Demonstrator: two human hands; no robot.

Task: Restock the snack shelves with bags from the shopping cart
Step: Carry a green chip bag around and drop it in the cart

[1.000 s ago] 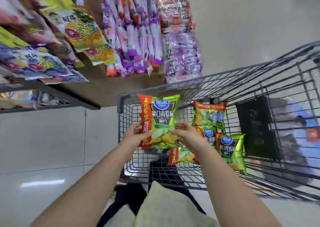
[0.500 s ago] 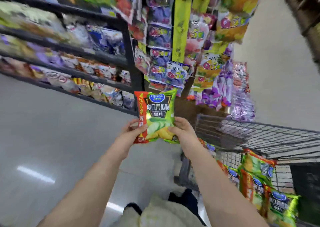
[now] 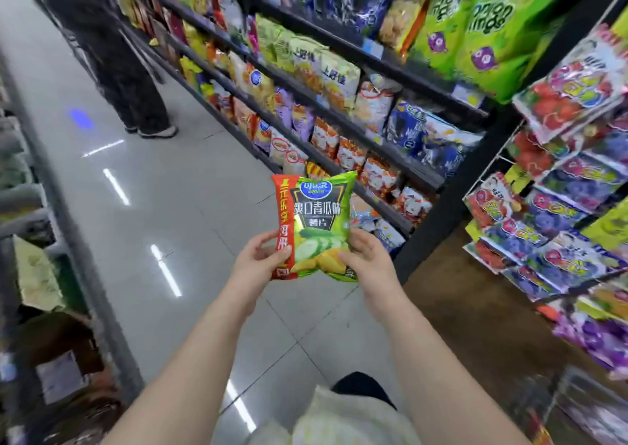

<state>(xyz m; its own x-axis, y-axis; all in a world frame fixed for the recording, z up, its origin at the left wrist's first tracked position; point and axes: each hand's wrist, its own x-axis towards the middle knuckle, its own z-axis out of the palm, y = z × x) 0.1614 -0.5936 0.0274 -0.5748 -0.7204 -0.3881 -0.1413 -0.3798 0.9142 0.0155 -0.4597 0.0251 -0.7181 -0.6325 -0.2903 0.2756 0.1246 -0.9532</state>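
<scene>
Snack bags [image 3: 339,77] on dark shelves [image 3: 407,67]

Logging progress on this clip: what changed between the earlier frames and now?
The bag was carried from over the cart toward the shelves; the cart has left the view. Unchanged: left hand and right hand grip the bag's lower corners, upright.

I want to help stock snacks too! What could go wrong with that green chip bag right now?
The left hand and right hand pinch only the green chip bag near its bottom, so it might flop or slip. The shelves look packed, so squeezing it in could knock other bags down. A person stands in the aisle and could get bumped.
</scene>
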